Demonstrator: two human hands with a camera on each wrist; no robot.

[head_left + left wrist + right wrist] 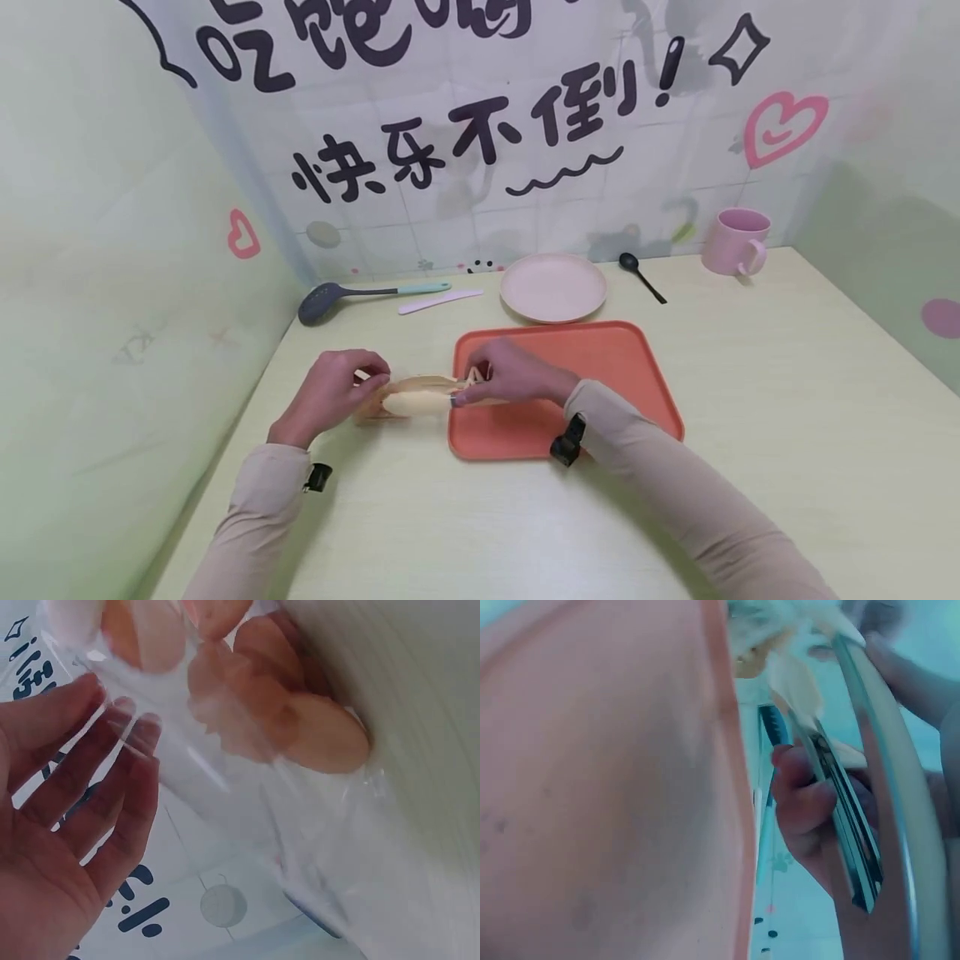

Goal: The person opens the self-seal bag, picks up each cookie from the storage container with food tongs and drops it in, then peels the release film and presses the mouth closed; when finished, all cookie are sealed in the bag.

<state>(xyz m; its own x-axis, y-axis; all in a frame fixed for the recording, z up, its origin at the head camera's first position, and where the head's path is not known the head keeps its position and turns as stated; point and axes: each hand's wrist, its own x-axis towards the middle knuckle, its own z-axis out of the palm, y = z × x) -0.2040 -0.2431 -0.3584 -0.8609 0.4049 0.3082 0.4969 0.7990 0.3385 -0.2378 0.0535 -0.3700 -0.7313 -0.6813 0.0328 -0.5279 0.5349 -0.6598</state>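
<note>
Orange tray (600,367) is lying at centre of the head view; across its left edge both hands are gripping a pale bread roll in a clear wrapper (412,402), the left hand (330,392) pinching one end, the right hand (510,375) the other, probably steadying it for opening. Behind are sitting a pink plate (552,287), black spoon (641,276), pink mug (735,242) and grey slotted ladle (360,296); nothing is blocking the hands.

Left wrist view: fingers (82,772) are showing through blurred clear film.

Right wrist view: fingers (802,806) are curling round a wrapper fold beside the tray.
</note>
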